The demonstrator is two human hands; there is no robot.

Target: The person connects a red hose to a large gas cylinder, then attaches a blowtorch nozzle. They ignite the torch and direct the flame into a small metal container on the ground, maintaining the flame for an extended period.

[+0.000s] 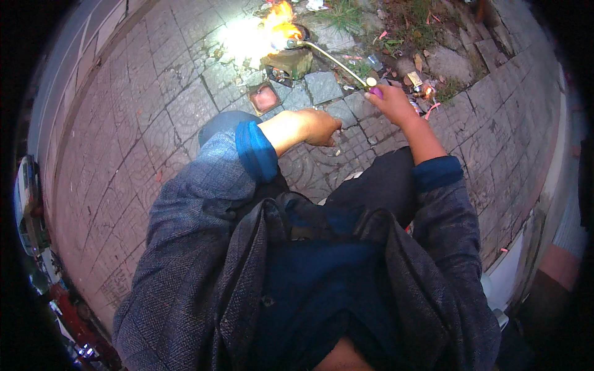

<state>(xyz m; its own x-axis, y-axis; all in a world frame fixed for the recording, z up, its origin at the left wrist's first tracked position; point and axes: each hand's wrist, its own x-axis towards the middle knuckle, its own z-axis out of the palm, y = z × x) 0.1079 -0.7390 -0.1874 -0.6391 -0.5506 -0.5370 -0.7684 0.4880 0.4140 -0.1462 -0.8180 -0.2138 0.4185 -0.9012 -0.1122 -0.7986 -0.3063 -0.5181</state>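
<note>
My right hand (393, 105) is closed round the purple handle (375, 92) of a long thin brass-coloured rod (334, 59). A round pale-gold knob (371, 81) sits just above that grip. The rod's dark rounded end (292, 44) reaches into an orange flame (281, 25) and a white glare, above a rough block (292, 63). Above my knees, my left hand (314, 127) has its fingers curled in; whatever they hold, if anything, is hidden. Beyond it lies a small square dish (264, 98) with a pinkish middle.
Patterned paving (164, 111) surrounds me. Rubble, grass (343, 17) and litter lie ahead, including a yellowish packet (414, 78) beside a small orange glow (428, 91). A road (62, 43) runs along the far left, with a parked vehicle (30, 207) at the left edge.
</note>
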